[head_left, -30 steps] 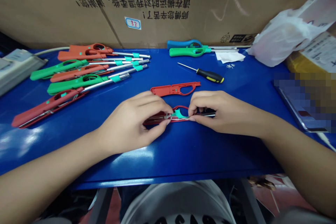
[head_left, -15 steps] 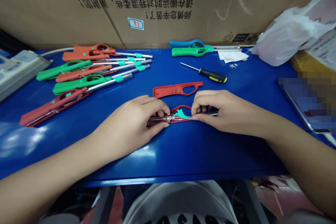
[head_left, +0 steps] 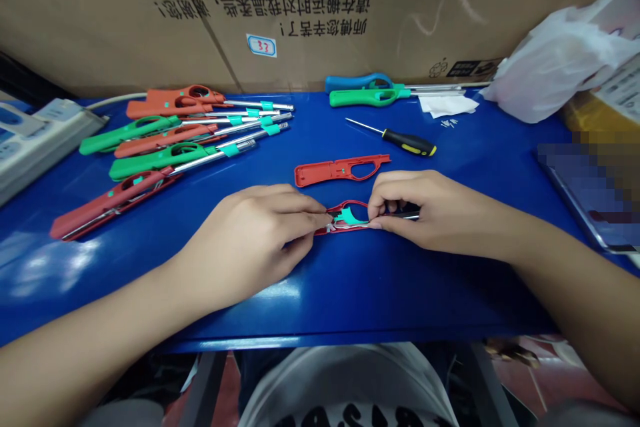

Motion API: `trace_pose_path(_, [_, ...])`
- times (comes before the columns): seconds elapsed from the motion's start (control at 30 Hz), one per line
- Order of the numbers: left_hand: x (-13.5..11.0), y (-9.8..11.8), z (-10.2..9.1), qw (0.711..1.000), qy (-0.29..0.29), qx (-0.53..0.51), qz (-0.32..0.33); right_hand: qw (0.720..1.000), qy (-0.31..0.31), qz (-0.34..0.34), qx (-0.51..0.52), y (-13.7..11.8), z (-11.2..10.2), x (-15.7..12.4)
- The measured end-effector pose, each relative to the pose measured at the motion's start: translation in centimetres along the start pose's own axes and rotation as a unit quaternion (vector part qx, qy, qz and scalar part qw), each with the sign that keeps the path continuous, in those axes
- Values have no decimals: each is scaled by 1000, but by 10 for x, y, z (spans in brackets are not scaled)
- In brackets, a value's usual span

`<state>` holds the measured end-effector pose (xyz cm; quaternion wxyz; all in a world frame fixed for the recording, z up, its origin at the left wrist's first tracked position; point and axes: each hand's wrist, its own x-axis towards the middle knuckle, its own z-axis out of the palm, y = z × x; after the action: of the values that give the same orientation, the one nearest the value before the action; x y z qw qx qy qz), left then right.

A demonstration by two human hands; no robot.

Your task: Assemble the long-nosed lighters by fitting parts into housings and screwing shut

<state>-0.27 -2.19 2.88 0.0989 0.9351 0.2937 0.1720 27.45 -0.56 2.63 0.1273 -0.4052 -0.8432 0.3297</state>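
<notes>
An opened red gas lighter (head_left: 345,229) lies on the blue table in front of me, with its inner parts bared. Inside it sits a turquoise trigger (head_left: 349,216), with a thin white strand running below. My left hand (head_left: 273,227) is closed over the handle end, its fingertips on the parts just left of the trigger; the rest of that end is hidden. At the other end my right hand (head_left: 415,205) pinches the lighter where the dark, shiny barrel (head_left: 411,215) begins. Just beyond them lies the loose red cover half (head_left: 330,172), inner side up.
A screwdriver (head_left: 407,141) lies behind my right hand, near small screws (head_left: 449,123) and white paper (head_left: 447,105). Several lighters (head_left: 145,159) are at left. A blue lighter (head_left: 345,83) and a green one (head_left: 355,97) lie before the cardboard box (head_left: 310,60). A phone (head_left: 590,193) is at right.
My left hand's fingers have closed forward over the handle end, covering the clear tube-like part that showed there. My right hand keeps its pinch. The whole view has shifted slightly.
</notes>
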Motion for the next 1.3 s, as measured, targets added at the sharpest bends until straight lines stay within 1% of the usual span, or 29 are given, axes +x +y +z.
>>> trace_pose_path(0.17, [1, 3, -2, 1000, -16, -1, -11, 1000, 1, -1, -1, 0, 0, 1])
trace_pose_path(0.3, [-1, 2, -2, 999, -6, -19, -38, 1000, 3, -2, 3, 0, 1, 0])
trace_pose_path(0.4, [-1, 0, -2, 996, -4, -47, -79, 1000, 4, 0, 9, 0, 1, 0])
trace_pose_path(0.5, [0, -1, -3, 986, -30, -89, -135, 1000, 0, 9, 15, 0, 0, 0])
trace_pose_path(0.6, [2, -1, -3, 972, -63, -110, -200, 1000, -6, 12, 20, 0, -2, 1])
trace_pose_path(0.7, [3, -2, -2, 963, -74, -115, -234, 1000, -9, 7, 20, 0, -2, 1])
trace_pose_path(0.83, [3, -2, -3, 961, -77, -119, -239, 1000, -9, 6, 22, 0, -2, 1])
trace_pose_path(0.97, [3, -3, -3, 962, -75, -125, -230, 1000, -1, 11, 20, 1, -1, 0])
trace_pose_path(1.07, [3, -4, -3, 962, -72, -131, -229, 1000, 4, -2, 17, 1, -1, -1])
trace_pose_path(1.13, [4, -4, -2, 961, -70, -137, -229, 999, 25, -21, 9, 0, 1, -1])
trace_pose_path(1.2, [5, -4, -2, 959, -66, -149, -232, 997, 59, -45, -13, -3, 4, -1])
trace_pose_path(1.3, [5, -4, -2, 955, -59, -164, -240, 987, 101, -87, -87, -10, 15, 2])
